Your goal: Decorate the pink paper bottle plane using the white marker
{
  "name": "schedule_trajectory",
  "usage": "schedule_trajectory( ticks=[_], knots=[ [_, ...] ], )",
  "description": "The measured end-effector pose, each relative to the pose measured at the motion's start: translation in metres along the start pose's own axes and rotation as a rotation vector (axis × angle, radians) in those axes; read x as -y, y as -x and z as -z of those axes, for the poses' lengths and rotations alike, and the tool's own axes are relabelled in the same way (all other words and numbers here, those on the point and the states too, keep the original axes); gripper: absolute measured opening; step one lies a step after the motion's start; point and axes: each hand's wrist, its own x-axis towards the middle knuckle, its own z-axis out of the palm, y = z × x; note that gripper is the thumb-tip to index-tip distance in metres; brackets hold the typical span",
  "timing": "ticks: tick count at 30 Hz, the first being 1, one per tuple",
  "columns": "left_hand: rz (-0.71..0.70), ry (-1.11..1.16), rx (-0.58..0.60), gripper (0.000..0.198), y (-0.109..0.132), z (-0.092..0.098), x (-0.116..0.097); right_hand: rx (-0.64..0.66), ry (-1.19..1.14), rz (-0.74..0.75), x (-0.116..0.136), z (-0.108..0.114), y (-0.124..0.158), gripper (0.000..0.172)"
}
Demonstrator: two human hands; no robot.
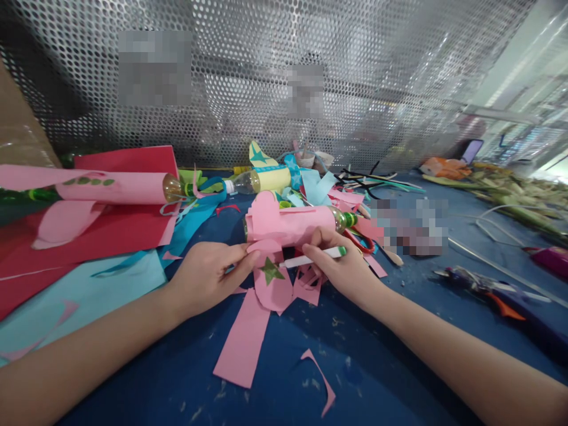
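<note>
My left hand (208, 275) has its thumb and forefinger closed on the edge of a rounded pink paper wing (275, 296), and my right hand (339, 260) grips a slim white marker with a green end (317, 257). I see the marker's tip right beside a dark green five-pointed star (270, 271) on the wing. That wing sticks out toward me from a clear plastic bottle wrapped in pink paper (306, 225), which lies on its side in front of my hands on the dark blue tabletop (199, 373); its bare neck ends in a green cap at the right. The paper hides the middle of the bottle, so I cannot tell whether it holds anything.

Off to my left lies a second pink-wrapped plastic bottle with green ovals (119, 188), over a large red sheet (133, 228). Behind the middle one, I have a clear bottle banded in pale yellow paper (266, 179), its white cap pointing left; I cannot make out its contents either. At the back stands a small pale cup (305, 158) with thin sticks poking up from it. A long pink paper strip (244, 340) lies nearest me, just below the wing.
</note>
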Motion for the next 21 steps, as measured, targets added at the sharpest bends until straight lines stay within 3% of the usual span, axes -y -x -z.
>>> schedule_trajectory(
  ticks=[21],
  knots=[
    [-0.014, -0.021, 0.010, 0.052, -0.0004, 0.0027, -0.0019, 0.039, 0.013, 0.001, -0.0009, -0.0001, 0.0006, 0.028]
  ],
)
